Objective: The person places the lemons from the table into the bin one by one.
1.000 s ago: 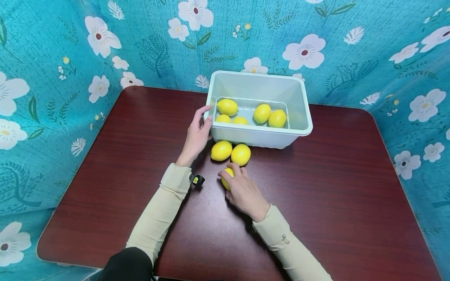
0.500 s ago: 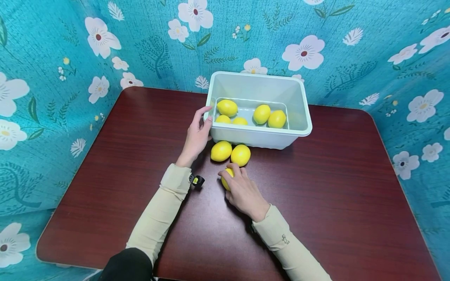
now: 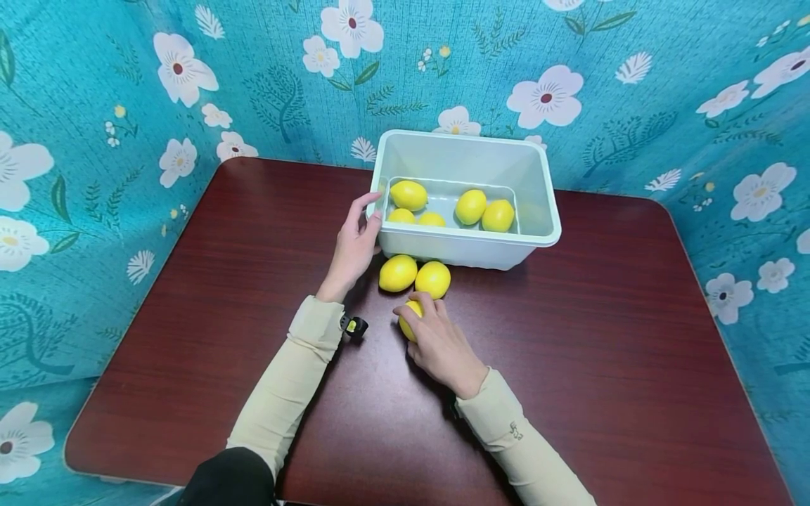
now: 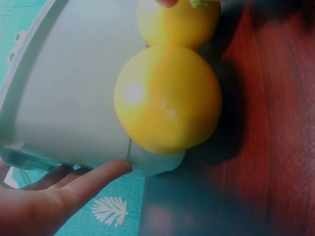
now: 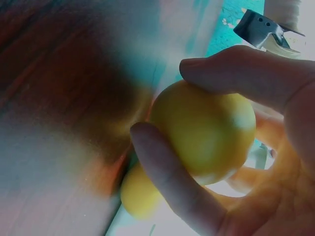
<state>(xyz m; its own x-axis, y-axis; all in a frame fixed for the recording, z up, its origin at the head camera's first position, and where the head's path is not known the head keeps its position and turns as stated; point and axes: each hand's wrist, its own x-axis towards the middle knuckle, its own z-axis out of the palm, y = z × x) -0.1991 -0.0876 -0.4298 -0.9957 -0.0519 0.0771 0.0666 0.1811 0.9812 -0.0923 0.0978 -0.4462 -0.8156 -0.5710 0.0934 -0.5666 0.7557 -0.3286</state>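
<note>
Five lemons [image 3: 408,195] inside a pale plastic bin [image 3: 465,250], and one more lemon [image 5: 206,132] in the right hand [image 3: 443,348].

The bin, rectangular with rounded corners, a rolled rim and smooth walls, stands by the middle of the tabletop's [image 3: 601,316] far edge; three of its lemons lie toward the left end, two side by side toward the right. The right hand's fingers curl round the single lemon, spread only as wide as the fruit, between the bin and the near edge; whether it touches the dark red, wood-grained surface I cannot tell. The left hand [image 3: 351,256] rests its loosely extended fingers against the bin's left end. Two glossy, oval lemons [image 3: 398,273] sit just outside the front wall.
</note>
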